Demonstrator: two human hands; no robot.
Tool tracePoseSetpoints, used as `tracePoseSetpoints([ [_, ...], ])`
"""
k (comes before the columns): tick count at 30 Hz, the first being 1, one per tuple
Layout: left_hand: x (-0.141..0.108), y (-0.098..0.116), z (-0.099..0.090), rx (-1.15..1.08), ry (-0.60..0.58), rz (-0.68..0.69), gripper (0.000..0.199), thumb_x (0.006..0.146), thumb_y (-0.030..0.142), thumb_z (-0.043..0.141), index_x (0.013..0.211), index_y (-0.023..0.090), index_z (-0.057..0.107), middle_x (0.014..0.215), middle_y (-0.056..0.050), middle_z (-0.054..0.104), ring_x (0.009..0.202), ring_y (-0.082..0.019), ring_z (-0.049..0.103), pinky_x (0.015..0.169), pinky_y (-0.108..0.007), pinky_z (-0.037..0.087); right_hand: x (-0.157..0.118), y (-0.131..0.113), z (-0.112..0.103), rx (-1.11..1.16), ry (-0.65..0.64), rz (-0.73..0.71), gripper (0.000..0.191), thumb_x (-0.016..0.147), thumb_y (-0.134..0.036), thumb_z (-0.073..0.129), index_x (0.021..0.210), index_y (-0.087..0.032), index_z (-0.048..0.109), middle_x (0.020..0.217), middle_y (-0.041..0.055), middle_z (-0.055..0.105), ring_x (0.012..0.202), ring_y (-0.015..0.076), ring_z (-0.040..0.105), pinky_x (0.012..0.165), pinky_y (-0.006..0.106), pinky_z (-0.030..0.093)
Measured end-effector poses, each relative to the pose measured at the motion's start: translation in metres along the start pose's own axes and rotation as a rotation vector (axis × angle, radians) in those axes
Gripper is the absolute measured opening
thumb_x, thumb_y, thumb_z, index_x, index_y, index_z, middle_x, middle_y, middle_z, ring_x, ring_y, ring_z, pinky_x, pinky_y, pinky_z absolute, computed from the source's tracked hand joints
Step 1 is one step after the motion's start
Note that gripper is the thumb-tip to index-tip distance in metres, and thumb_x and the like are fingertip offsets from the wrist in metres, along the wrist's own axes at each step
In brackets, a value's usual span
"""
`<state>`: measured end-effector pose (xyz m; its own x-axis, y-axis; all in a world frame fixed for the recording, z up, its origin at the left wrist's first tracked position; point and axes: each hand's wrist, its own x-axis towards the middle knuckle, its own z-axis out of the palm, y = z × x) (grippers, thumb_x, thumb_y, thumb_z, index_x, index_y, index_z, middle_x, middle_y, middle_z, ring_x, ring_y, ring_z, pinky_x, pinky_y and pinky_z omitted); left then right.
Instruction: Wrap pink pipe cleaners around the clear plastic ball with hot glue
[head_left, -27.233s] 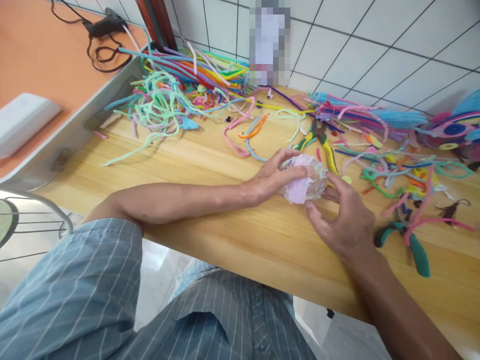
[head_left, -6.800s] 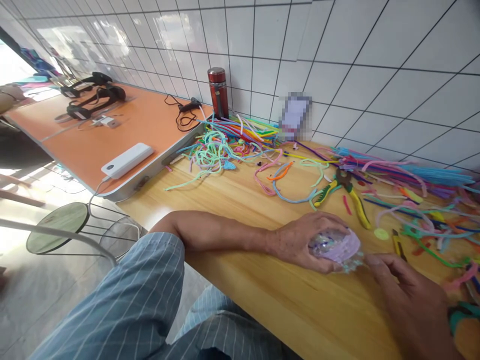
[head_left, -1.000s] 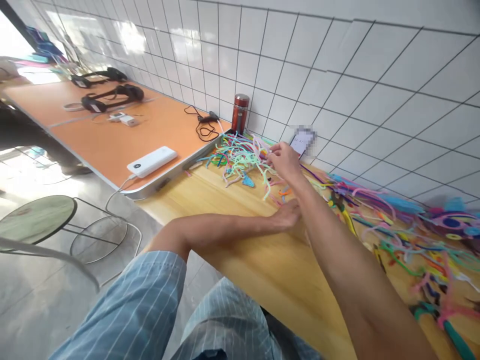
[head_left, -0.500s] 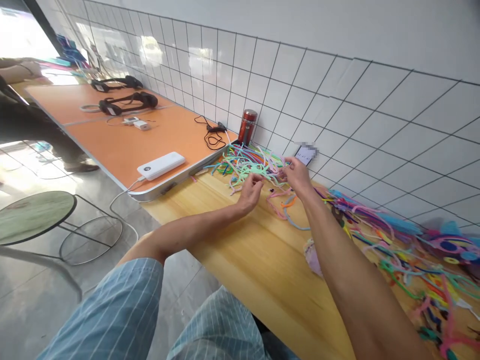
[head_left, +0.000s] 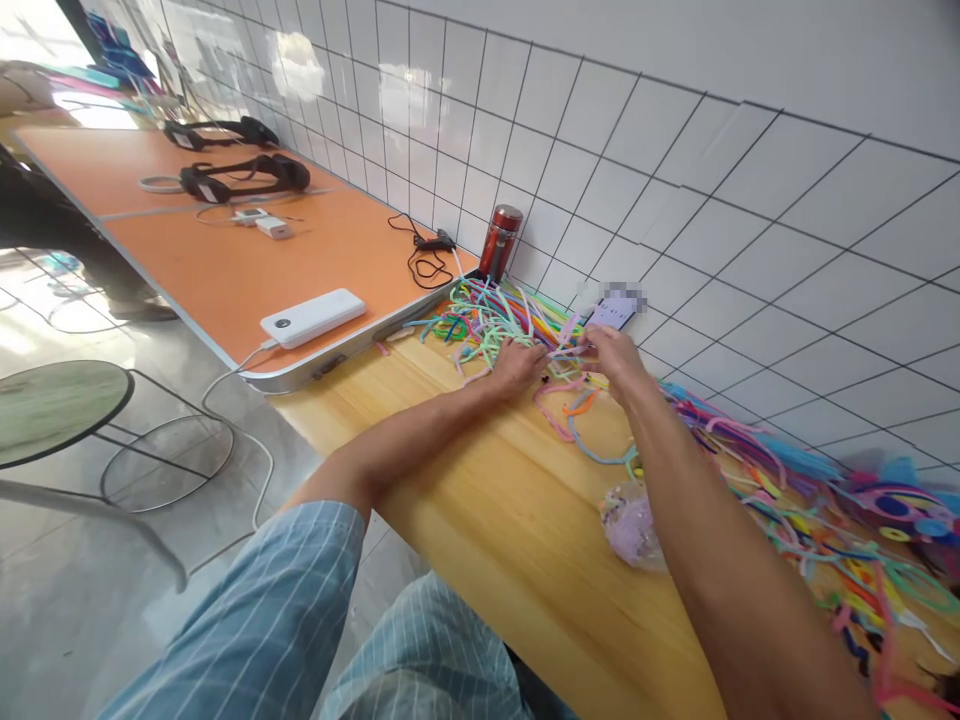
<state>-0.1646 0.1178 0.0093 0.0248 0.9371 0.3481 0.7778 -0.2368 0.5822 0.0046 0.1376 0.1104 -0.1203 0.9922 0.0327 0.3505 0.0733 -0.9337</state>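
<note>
My left hand (head_left: 519, 365) is at the front of a tangled pile of pastel pipe cleaners (head_left: 487, 322), fingers bent over pale green ones; what it grips is too small to tell. Just to its right, my right hand (head_left: 609, 352) has its fingertips closed at a pale pink-lilac pipe cleaner (head_left: 571, 328), beside the phone (head_left: 613, 308) that leans at the wall. Pink and blue-grey bent pipe cleaners (head_left: 589, 450) lie in front of my hands on the wooden table (head_left: 480, 520).
A red flask (head_left: 499, 243) stands at the wall. On the orange table (head_left: 187, 265) are a white power bank (head_left: 313, 318), cables and two black headsets (head_left: 244, 178). A clear bag with lilac contents (head_left: 631, 525) and more pipe cleaners (head_left: 810, 520) lie right. A stool (head_left: 64, 410) stands left.
My left hand has moved right and reached onto the pale green pipe cleaners, nearer my right hand. The view has shifted slightly, and more of the clear bag shows.
</note>
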Motion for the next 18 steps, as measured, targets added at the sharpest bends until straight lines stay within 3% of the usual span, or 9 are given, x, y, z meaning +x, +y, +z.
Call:
tracePoseSetpoints([
  [4, 0.0, -0.012, 0.0, 0.033, -0.025, -0.049, 0.033, 0.106, 0.043, 0.063, 0.124, 0.016, 0.071, 0.126, -0.01, 0.074, 0.117, -0.024, 0.071, 0.108, -0.05, 0.058, 0.004, -0.006, -0.022, 0.097, 0.109, -0.029, 0.026, 0.092, -0.045, 0.067, 0.079, -0.023, 0.064, 0.087, 0.0037, 0.077, 0.078, 0.0178, 0.073, 0.063, 0.028, 0.063],
  [8, -0.001, -0.015, -0.002, 0.007, -0.005, -0.089, 0.031, 0.11, 0.034, 0.05, 0.112, 0.018, 0.076, 0.109, -0.013, 0.079, 0.116, -0.027, 0.071, 0.113, -0.048, 0.049, 0.001, -0.02, -0.056, 0.19, 0.192, -0.077, 0.028, 0.098, -0.046, 0.061, 0.082, -0.023, 0.064, 0.095, 0.0064, 0.08, 0.082, 0.018, 0.078, 0.065, 0.027, 0.064],
  [11, 0.0, -0.009, -0.007, -0.049, 0.016, -0.109, 0.031, 0.106, 0.035, 0.054, 0.125, 0.02, 0.074, 0.114, -0.015, 0.081, 0.121, -0.029, 0.07, 0.114, -0.043, 0.046, -0.008, -0.027, -0.084, 0.227, 0.22, -0.111, 0.029, 0.098, -0.047, 0.064, 0.083, -0.023, 0.065, 0.089, 0.007, 0.079, 0.077, 0.0179, 0.079, 0.061, 0.025, 0.063],
  [14, 0.005, -0.001, -0.023, -0.127, -0.01, -0.108, 0.045, 0.104, 0.04, 0.056, 0.142, 0.019, 0.067, 0.131, -0.017, 0.078, 0.133, -0.031, 0.067, 0.116, -0.044, 0.046, -0.024, -0.029, -0.105, 0.241, 0.206, -0.107, 0.029, 0.1, -0.046, 0.064, 0.086, -0.022, 0.069, 0.09, 0.0076, 0.081, 0.075, 0.0166, 0.079, 0.061, 0.024, 0.063],
  [18, 0.014, 0.005, -0.065, -0.209, -0.102, -0.051, 0.047, 0.106, 0.046, 0.051, 0.14, 0.02, 0.07, 0.144, -0.013, 0.074, 0.146, -0.028, 0.061, 0.119, -0.037, 0.046, -0.05, -0.027, -0.123, 0.283, 0.158, -0.055, 0.021, 0.1, -0.038, 0.064, 0.092, -0.02, 0.073, 0.093, 0.0077, 0.082, 0.075, 0.0161, 0.079, 0.06, 0.024, 0.065],
])
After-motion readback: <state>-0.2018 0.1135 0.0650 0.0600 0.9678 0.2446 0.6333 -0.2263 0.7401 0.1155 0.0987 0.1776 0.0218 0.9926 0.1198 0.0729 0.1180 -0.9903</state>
